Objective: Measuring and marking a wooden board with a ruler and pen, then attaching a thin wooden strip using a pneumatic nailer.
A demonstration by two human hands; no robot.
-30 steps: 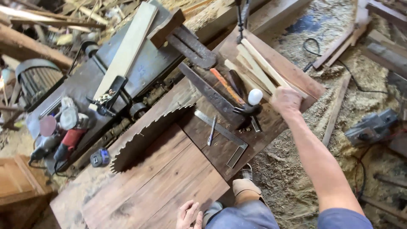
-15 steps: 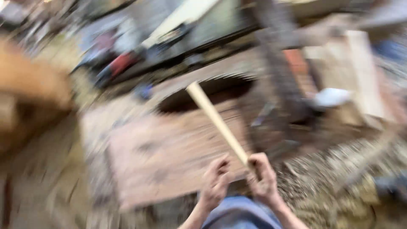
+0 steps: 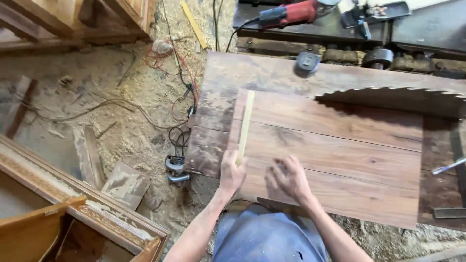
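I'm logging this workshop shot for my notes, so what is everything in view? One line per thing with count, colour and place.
wooden strip: one, pale yellow, lying lengthwise on the board's left edge
wooden board: one, reddish brown, on the worktable
saw blade: one, dark, toothed, at the board's far right
angle grinder: one, red and grey, top centre on the dark bench
tape roll: one, grey-blue, far edge of the table
cables: several, red and black, on the sawdust floor
carved frame: one, brown, lower left
left hand: holding the strip's near end
right hand: resting on the board, blurred
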